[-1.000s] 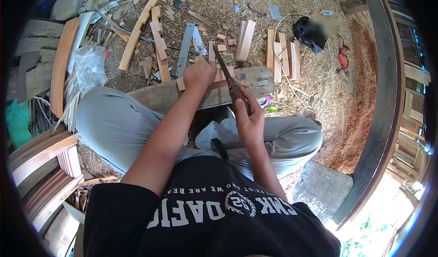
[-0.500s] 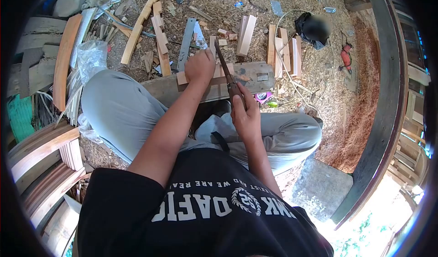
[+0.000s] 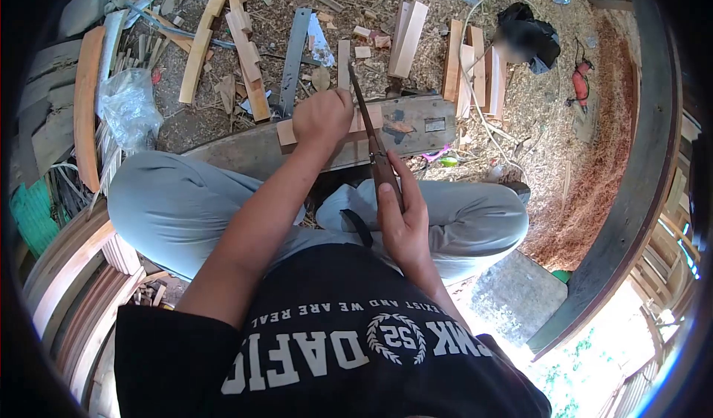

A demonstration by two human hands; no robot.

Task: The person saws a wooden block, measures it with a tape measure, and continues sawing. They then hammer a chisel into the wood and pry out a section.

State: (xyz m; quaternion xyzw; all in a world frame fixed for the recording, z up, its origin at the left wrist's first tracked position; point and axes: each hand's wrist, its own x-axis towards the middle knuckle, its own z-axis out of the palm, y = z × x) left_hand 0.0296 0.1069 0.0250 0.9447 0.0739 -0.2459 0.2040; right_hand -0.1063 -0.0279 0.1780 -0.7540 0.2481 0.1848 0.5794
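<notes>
My left hand (image 3: pixel 324 117), fingers curled into a fist, bears down on a short wooden block (image 3: pixel 288 131) that lies across a weathered plank (image 3: pixel 245 145). The fist covers much of the block. In my right hand (image 3: pixel 403 217) is the brown wooden handle of a tool with a long, narrow, dark blade (image 3: pixel 364 106). The blade slants up and left past the block's right part, its tip just beyond my left fist. My index finger lies along the handle. Behind the fist, a thin wooden strip (image 3: pixel 343 63) points away from me.
Notched wooden pieces (image 3: pixel 247 50) and a flat grey metal bar (image 3: pixel 295 60) lie ahead on the chip-strewn ground. More wood strips (image 3: pixel 475 69) stand right of the plank, near a black bag (image 3: pixel 527 39). A clear plastic bag (image 3: pixel 130 110) sits left of my knee. A dark beam (image 3: pixel 624 195) runs along the right.
The view has tilted a little, so the things on the ground appear higher and more spread out. Both hands keep their holds; my right hand appears slightly lower with the tool.
</notes>
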